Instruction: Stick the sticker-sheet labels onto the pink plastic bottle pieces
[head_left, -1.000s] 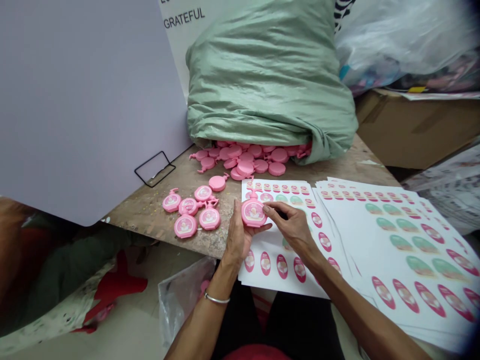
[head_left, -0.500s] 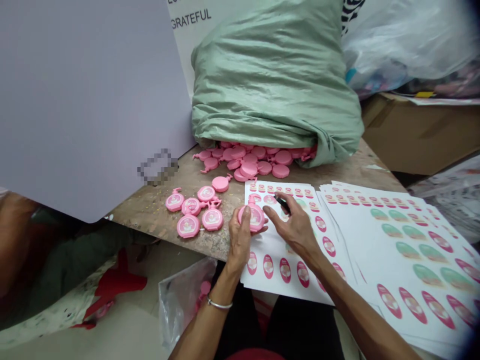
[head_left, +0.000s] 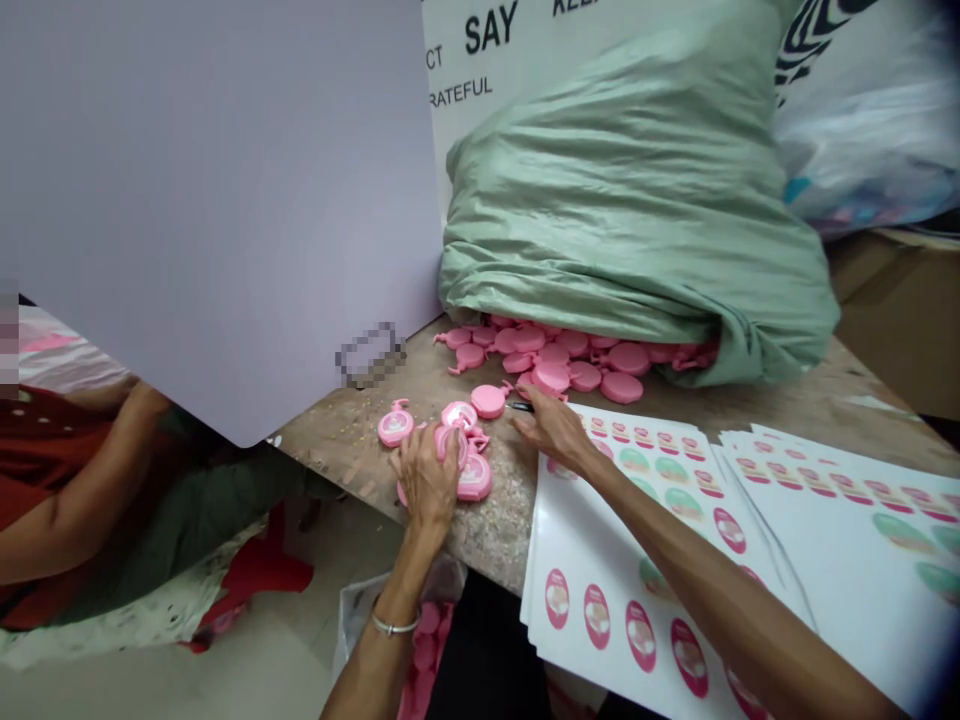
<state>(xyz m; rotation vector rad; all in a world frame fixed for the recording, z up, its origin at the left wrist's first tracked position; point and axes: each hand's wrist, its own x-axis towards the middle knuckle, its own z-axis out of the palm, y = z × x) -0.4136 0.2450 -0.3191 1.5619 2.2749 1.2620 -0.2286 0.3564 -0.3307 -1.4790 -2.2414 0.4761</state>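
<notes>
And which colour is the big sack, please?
The sack is pale green, clearest in the head view.

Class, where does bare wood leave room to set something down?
Bare wood shows between the left hand and the sticker sheets, and in a strip right of the pink pile, between the green sack and sheets. It is crowded at the sack's mouth and under that hand.

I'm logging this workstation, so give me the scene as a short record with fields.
Left hand: the left hand is over labelled pink pieces; grip unclear
Right hand: the right hand holds a dark slim tool near a plain pink piece
Surface: worn table
Right side: printed sheets
Back: green sack, pink pieces at its mouth
Below table edge: clear bag with pink pieces
</notes>
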